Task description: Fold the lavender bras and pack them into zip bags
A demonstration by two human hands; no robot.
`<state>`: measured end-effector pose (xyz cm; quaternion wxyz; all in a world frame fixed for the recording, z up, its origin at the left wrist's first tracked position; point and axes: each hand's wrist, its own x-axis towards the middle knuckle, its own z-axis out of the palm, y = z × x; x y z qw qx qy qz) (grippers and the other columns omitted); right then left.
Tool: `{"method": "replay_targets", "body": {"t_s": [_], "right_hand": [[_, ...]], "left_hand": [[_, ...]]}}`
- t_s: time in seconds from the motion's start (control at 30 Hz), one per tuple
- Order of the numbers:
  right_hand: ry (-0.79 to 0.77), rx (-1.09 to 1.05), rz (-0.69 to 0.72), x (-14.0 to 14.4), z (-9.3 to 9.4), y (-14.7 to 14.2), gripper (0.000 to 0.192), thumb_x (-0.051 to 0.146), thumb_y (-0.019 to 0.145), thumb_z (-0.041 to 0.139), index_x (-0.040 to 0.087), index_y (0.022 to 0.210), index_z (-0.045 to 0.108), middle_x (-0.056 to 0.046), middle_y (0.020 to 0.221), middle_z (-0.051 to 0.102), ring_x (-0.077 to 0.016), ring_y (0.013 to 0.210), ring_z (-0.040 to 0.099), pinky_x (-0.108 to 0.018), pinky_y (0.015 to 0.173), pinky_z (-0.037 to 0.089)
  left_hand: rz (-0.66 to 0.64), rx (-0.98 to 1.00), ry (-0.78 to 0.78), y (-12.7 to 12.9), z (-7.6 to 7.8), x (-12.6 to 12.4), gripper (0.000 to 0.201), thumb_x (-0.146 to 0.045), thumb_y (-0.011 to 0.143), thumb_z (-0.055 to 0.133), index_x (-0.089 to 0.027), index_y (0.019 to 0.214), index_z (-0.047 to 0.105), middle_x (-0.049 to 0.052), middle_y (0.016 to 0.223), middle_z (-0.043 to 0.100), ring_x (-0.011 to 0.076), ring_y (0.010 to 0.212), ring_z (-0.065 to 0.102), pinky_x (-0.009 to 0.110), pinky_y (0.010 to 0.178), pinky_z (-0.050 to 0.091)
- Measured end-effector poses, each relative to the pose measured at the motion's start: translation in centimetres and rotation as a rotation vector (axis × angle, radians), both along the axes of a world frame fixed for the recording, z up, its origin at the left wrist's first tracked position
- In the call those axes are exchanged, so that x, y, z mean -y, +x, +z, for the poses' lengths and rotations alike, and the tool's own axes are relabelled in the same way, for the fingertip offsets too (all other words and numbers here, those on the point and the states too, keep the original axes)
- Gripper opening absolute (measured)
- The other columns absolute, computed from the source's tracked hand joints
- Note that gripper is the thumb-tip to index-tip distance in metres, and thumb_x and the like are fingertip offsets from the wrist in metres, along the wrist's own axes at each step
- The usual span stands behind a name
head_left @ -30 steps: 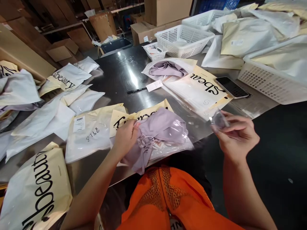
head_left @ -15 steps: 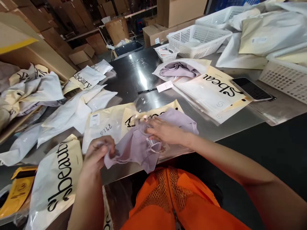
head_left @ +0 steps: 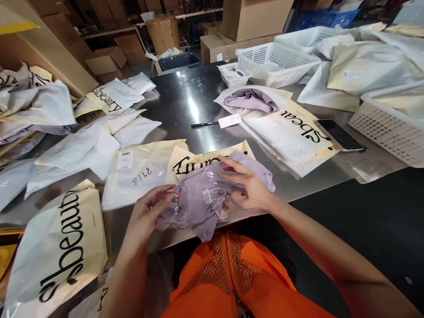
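A lilac garment (head_left: 195,187) lies bunched near the table's front edge, with a white label and thin straps at its middle. Clear crinkled plastic (head_left: 180,210) shows over its left part. My left hand (head_left: 153,208) pinches the plastic's edge at the garment's left end, thumb against the fingers. Across the garment's right side lies my right hand (head_left: 250,183), fingers apart and stretched, touching the cloth. Under the garment's far side is a printed bag (head_left: 188,165) with black lettering. The garment's underside is hidden.
A labelled bag marked with numbers (head_left: 132,176) lies left of the garment. Other printed bags (head_left: 109,99) pile along the left. A black pen (head_left: 204,125), a white tag (head_left: 229,120), stacked bags (head_left: 281,137) and a phone (head_left: 341,134) lie beyond. White baskets (head_left: 278,64) stand at the back right.
My right hand's fingers have spread from a bunched hold. My left hand has shifted slightly right, and clear plastic now shows more plainly over the garment's left part. The view has shifted a little.
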<state>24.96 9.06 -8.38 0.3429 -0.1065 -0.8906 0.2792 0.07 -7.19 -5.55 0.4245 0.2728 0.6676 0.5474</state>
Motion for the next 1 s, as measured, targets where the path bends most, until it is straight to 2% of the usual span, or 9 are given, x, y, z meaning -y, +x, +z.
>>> {"method": "replay_targets", "body": {"t_s": [0.17, 0.23, 0.3, 0.37, 0.43, 0.53, 0.67, 0.87, 1.0], "right_hand": [[-0.468, -0.147, -0.072, 0.8, 0.6, 0.2, 0.060, 0.008, 0.071, 0.048, 0.020, 0.130, 0.057, -0.011, 0.138, 0.057, -0.0246, 0.122, 0.059, -0.045, 0.100, 0.053], [-0.688, -0.166, -0.007, 0.9, 0.8, -0.1, 0.055, 0.011, 0.073, 0.046, 0.020, 0.126, 0.056, -0.011, 0.133, 0.059, -0.0229, 0.114, 0.064, -0.042, 0.092, 0.058], [-0.836, -0.171, 0.023, 0.9, 1.0, -0.6, 0.039, 0.016, 0.075, 0.050, 0.019, 0.113, 0.059, -0.011, 0.126, 0.062, -0.0226, 0.106, 0.067, -0.040, 0.084, 0.061], [-0.919, -0.250, -0.080, 0.9, 1.1, -1.2, 0.017, 0.022, 0.077, 0.061, 0.020, 0.092, 0.054, -0.007, 0.108, 0.066, -0.0197, 0.092, 0.069, -0.035, 0.074, 0.063], [-0.956, -0.356, -0.206, 0.8, 1.2, -1.8, 0.036, 0.029, 0.074, 0.073, 0.023, 0.079, 0.038, 0.000, 0.085, 0.064, -0.0150, 0.072, 0.067, -0.032, 0.064, 0.062], [-0.928, -0.432, -0.284, 0.6, 1.2, -2.3, 0.048, 0.034, 0.070, 0.080, 0.025, 0.081, 0.034, 0.007, 0.067, 0.058, -0.0120, 0.056, 0.060, -0.028, 0.056, 0.058], [-0.703, -0.318, -0.360, 0.3, 1.5, -2.0, 0.038, 0.031, 0.073, 0.078, 0.021, 0.103, 0.058, 0.003, 0.072, 0.061, -0.0123, 0.063, 0.061, -0.025, 0.058, 0.054], [-0.331, -0.208, -0.540, 0.5, 2.2, -1.6, 0.016, 0.026, 0.082, 0.069, 0.020, 0.098, 0.070, -0.001, 0.080, 0.068, -0.0127, 0.068, 0.064, -0.027, 0.065, 0.054], [-0.357, -0.224, -0.504, -0.1, 2.8, -1.7, 0.020, 0.030, 0.086, 0.065, 0.022, 0.104, 0.069, -0.002, 0.089, 0.070, -0.0148, 0.076, 0.068, -0.029, 0.070, 0.056]], "left_hand": [[-0.047, -0.475, 0.118, 1.0, -0.3, 2.0, 0.033, -0.042, 0.083, 0.068, -0.025, 0.111, 0.073, 0.003, 0.096, 0.077, 0.0225, 0.088, 0.071, 0.031, 0.076, 0.056], [-0.060, -0.681, 0.172, 1.4, -0.1, 2.6, 0.030, -0.035, 0.087, 0.063, -0.028, 0.116, 0.071, 0.001, 0.095, 0.077, 0.0206, 0.084, 0.072, 0.030, 0.075, 0.057], [-0.064, -0.884, 0.250, 1.8, 0.3, 3.0, 0.030, -0.028, 0.088, 0.062, -0.030, 0.117, 0.070, -0.001, 0.095, 0.077, 0.0181, 0.080, 0.072, 0.028, 0.073, 0.056], [-0.060, -1.049, 0.337, 2.1, 0.6, 3.0, 0.032, -0.023, 0.087, 0.063, -0.032, 0.117, 0.070, -0.002, 0.094, 0.077, 0.0156, 0.074, 0.071, 0.025, 0.070, 0.055], [-0.058, -1.142, 0.398, 2.3, 0.7, 3.0, 0.034, -0.020, 0.086, 0.064, -0.032, 0.117, 0.071, -0.002, 0.091, 0.077, 0.0139, 0.067, 0.069, 0.024, 0.065, 0.054], [-0.075, -1.185, 0.418, 2.4, 0.5, 3.0, 0.035, -0.019, 0.085, 0.064, -0.031, 0.118, 0.071, -0.002, 0.089, 0.077, 0.0134, 0.063, 0.068, 0.022, 0.058, 0.051], [-0.104, -1.202, 0.395, 2.3, 0.0, 3.3, 0.039, -0.019, 0.086, 0.063, -0.031, 0.123, 0.068, -0.003, 0.086, 0.077, 0.0124, 0.061, 0.068, 0.022, 0.057, 0.050], [-0.138, -1.212, 0.418, 2.8, -0.6, 3.9, 0.049, -0.015, 0.085, 0.061, -0.033, 0.131, 0.062, -0.002, 0.086, 0.077, 0.0113, 0.060, 0.067, 0.021, 0.060, 0.050], [0.053, -0.940, 0.271, 3.4, -0.7, 4.0, 0.035, -0.024, 0.083, 0.066, -0.032, 0.117, 0.071, -0.003, 0.073, 0.074, 0.0123, 0.056, 0.063, 0.022, 0.055, 0.050]]}}
